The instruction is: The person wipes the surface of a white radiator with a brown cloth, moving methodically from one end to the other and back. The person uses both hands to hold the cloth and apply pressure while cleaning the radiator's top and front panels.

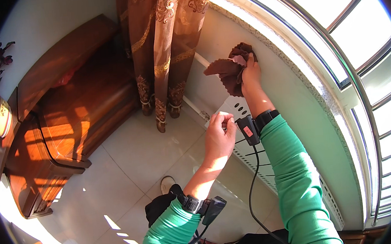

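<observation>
My right hand (252, 73) grips a bunched brown cloth (228, 74) with scalloped edges, up against the pale wall below the window sill. The cloth hangs in folds on the left side of the hand. My left hand (220, 133) is raised in front of a white perforated radiator cover (259, 158), lower than the right hand. Its fingers are curled in to meet the thumb, and no object shows between them. Black devices on straps, with cables, sit on both wrists.
Brown embroidered curtains (160, 55) hang ahead, beside a white pipe (194, 104). A wooden bench (86, 107) stands left, with a potted plant (1, 118) at its far side. Metal bars (347, 63) run along the window at right. The tiled floor (117, 184) has sunlit patches.
</observation>
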A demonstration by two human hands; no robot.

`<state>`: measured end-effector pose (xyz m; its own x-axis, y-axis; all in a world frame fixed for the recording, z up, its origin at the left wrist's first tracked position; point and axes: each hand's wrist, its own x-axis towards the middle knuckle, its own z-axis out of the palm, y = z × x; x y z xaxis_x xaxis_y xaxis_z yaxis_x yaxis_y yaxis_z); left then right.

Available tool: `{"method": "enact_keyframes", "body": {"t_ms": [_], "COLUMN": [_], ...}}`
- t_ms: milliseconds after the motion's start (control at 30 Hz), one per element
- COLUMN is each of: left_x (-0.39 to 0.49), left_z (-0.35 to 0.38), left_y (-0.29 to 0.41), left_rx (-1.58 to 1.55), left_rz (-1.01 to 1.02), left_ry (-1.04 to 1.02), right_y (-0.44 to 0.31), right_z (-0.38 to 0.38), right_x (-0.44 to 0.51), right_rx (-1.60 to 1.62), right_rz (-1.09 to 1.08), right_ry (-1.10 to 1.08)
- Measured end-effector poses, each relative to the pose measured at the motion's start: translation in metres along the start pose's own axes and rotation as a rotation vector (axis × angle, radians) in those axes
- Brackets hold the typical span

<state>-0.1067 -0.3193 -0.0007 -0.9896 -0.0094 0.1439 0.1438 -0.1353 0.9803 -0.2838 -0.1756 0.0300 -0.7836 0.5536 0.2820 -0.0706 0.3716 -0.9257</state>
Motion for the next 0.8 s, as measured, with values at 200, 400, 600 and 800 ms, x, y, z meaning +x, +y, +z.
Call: {"method": "enact_keyframes", "body": {"t_ms": [200,400,600,800], "left_x": [0.001,-0.003,0.000,0.000], "left_z": [-0.004,0.000,-0.001,0.002], "left_y": [-0.010,-0.009,-0.006,-0.006], "left_rx": [-0.030,-0.003,0.016,0.030], "left_rz": [0.022,0.013,-0.019,-0.027], "left_ry": [0.027,0.001,-0.002,-0.022], "right_y": [0.013,0.011,-0.019,0.006], "right_z": [-0.037,-0.015,0.005,0.001], "right_x": [-0.035,-0.031,-0.015,-0.008], "right_rx": [-0.024,-0.488,-0.796,0.094], "right_rz": [-0.270,-0.590,-0.326,0.018], "right_ry": [-0.272,-0.329,-0.308,-0.145]}}
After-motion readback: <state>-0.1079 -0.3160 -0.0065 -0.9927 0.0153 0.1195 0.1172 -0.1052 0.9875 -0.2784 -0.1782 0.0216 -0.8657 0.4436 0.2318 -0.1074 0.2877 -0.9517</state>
